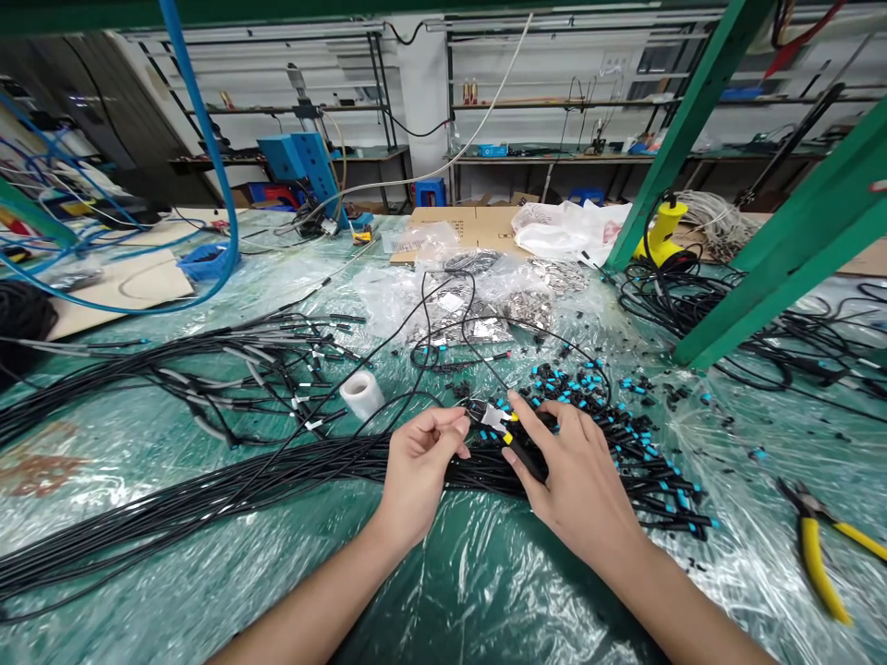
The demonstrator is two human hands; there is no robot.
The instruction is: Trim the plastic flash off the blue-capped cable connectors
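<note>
Black cables [208, 499] with cyan-blue connector tips [651, 453]; green table [485, 573] under clear plastic; yellow-handled pliers [821, 545]; white tape roll [361, 394]; green frame beams [783, 268].

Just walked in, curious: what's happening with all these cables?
A person is working on a bundle of black cables with blue ends, spread over a plastic-covered table. The right hand grips a small hand tool, its metal tip at a cable end pinched by the left hand. Yellow-handled pliers lie to the right.
</note>
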